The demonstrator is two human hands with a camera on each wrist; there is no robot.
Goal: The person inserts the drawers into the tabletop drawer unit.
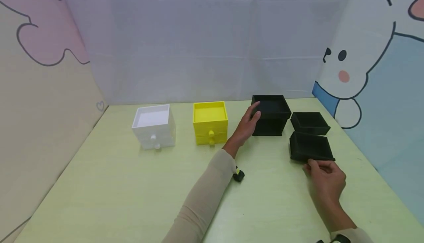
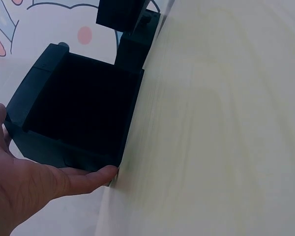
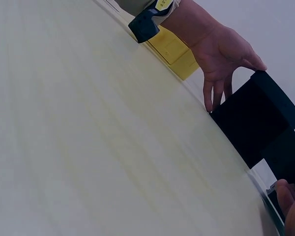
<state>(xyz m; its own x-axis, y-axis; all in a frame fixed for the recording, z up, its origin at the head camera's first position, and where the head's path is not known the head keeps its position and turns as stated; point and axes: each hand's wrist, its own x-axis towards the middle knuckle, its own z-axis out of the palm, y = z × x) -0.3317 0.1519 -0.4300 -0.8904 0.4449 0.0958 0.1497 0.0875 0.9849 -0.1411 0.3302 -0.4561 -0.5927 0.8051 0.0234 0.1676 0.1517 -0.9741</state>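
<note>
The black cabinet shell (image 1: 269,127), with a recessed top, stands at the back right; its hollow front opening shows in the left wrist view. My left hand (image 1: 246,128) rests against its left side, thumb up by the top edge and straight fingers lower on the side. In front of it, to the right, a black drawer (image 1: 311,146) is pinched at its near edge between the thumb and fingers of my right hand (image 1: 327,179). Whether this drawer touches the table is unclear. Another black drawer (image 1: 310,121) lies behind it, beside the cabinet.
A yellow drawer cabinet (image 1: 211,125) with knobs stands left of the black one. Farther left is a white drawer cabinet (image 1: 154,129), also knobbed. All stand on a pale table (image 1: 132,195) against a white back sheet (image 1: 205,48). A printed panel (image 1: 391,99) borders the right side.
</note>
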